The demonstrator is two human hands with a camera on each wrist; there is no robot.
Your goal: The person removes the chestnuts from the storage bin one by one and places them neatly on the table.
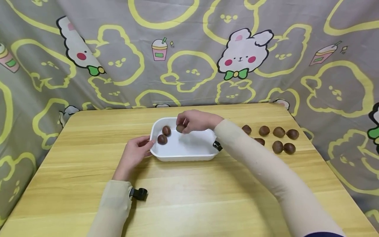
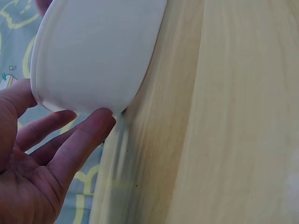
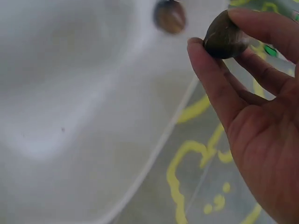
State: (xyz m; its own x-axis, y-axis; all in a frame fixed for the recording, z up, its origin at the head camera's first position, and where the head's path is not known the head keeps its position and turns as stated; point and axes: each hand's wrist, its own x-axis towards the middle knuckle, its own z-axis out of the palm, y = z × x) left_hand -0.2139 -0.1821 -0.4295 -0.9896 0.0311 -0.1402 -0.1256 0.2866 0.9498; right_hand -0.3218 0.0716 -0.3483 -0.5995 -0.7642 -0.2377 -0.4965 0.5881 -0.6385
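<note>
A white tray [image 1: 186, 157] stands on the table, with two brown chestnuts lying in its left part, one chestnut [image 1: 166, 130] behind the other chestnut [image 1: 162, 139]. My left hand [image 1: 137, 152] holds the tray's left end. In the left wrist view its thumb meets the rim and the fingertips [image 2: 100, 114] touch the outer wall. Over the tray, my right hand [image 1: 198, 120] pinches another chestnut [image 3: 225, 37] between thumb and fingers. Part of that chestnut is hidden by the fingers in the head view.
Several chestnuts [image 1: 279, 132] lie on the wooden table [image 1: 183, 197] to the right of the tray; my right sleeve [image 1: 254, 161] partly covers one chestnut [image 1: 260, 141]. A patterned curtain [image 1: 189, 39] hangs behind the table and along both sides.
</note>
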